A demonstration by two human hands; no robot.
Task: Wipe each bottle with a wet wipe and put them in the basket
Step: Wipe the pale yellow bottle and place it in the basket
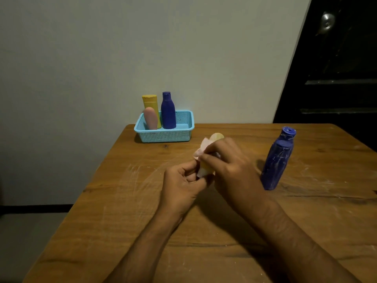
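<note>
Both hands curled around one yellow bottle (216, 137) over the table (122, 221).
Left hand (181, 186) grips its base; right hand (228, 166) pinches one wipe (201, 150) against it. Three bottles stand in the basket (165, 135), one blue bottle (277, 160) outside.

A wooden tabletop (126, 211) fills the near and right part of the view. Its brown grain runs roughly left to right, with a few dark knots and long dark streaks. Pale, chalky smears and scratch-like marks (138, 174) lie across its middle, and more white flecks show toward its right edge. Behind it, at the far side, rises a plain light grey wall (142, 48). At the far right stands a dark door (336, 68), with a round metal fitting (327, 21) high up on it. To the left, past the tabletop's edge, a grey floor (30, 231) shows, with a black skirting strip (34, 208) along the foot of the wall.
</note>
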